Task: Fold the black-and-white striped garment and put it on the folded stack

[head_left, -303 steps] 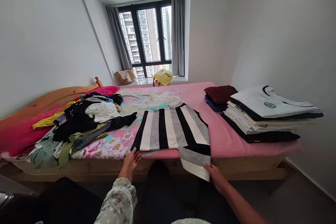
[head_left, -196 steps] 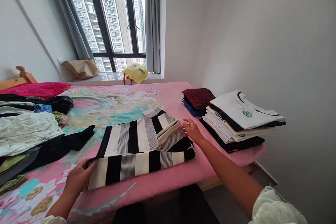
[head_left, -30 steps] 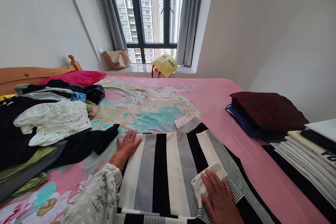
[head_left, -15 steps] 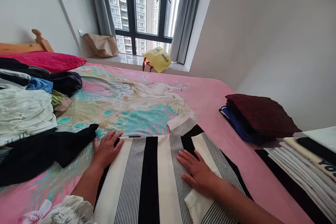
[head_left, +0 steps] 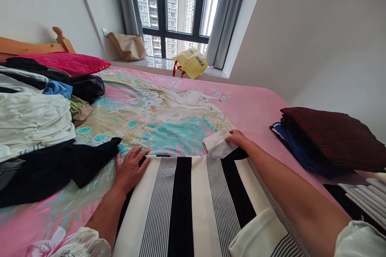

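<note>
A black-and-white striped garment point(head_left: 181, 209) lies flat on the pink floral bedsheet point(head_left: 169, 104), its top edge running across the middle of the view. My left hand point(head_left: 131, 170) rests palm down on that edge with its fingers spread, touching both the garment and the sheet. My right hand point(head_left: 237, 138) lies on the far sleeve, at its white cuff point(head_left: 217, 139); my forearm covers the garment's right side. A second white cuff point(head_left: 259, 235) lies near the bottom of the view. A black garment point(head_left: 90, 160) lies just left of my left hand.
A heap of mixed clothes point(head_left: 33, 128) and a red pillow point(head_left: 66, 63) lie at left. At right sit a dark red plaid stack point(head_left: 328, 136) and folded white clothes point(head_left: 366, 196). A yellow bag point(head_left: 190, 63) and a brown paper bag point(head_left: 127, 46) stand on the windowsill.
My right hand has moved from the middle of the garment up to the far sleeve's cuff. My left hand stays at the top edge. The view has shifted slightly.
</note>
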### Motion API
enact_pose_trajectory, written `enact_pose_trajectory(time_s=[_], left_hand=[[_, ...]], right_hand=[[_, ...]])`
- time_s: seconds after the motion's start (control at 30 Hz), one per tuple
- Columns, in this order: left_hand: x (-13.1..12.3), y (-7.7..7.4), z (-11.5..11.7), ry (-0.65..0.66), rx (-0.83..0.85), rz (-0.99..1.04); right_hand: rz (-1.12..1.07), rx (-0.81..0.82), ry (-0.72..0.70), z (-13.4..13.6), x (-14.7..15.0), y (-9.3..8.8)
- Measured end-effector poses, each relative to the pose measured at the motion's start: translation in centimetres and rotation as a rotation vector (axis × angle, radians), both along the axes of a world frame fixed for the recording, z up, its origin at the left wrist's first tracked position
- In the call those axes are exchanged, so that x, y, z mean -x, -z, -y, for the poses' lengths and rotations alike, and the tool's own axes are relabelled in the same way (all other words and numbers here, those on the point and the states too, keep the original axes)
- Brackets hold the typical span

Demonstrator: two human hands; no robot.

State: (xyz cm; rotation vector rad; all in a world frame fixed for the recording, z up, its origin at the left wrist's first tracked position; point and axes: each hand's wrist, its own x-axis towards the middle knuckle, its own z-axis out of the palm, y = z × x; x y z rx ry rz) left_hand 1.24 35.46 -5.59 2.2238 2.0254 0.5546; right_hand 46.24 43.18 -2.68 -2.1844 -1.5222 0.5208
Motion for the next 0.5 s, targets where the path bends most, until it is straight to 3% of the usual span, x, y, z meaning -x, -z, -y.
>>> enact_pose_trajectory(time_s=[0.13,0.27,0.37,0.5], left_hand=[[0.1,0.2,0.0,0.003,-0.025,0.01],[-0.3,-0.9,0.0,0.004,-0.005,0.064],[-0.9,-3.3,0.2,0.036,0.03,0.1],[-0.7,-7.9,1.9,0.157,0.063,0.13]], right_hand=[[-0.176,-0.019,-0.037,0.9,0.5,-0.5],[-0.319,-0.12,-0.046,4.2,0.5,-3.4],[-0.402,-0.198,-0.06,7.7,0.0,-6.5],[-0.502,-0.259,-0.135,13.8,-0.7,-10.5]])
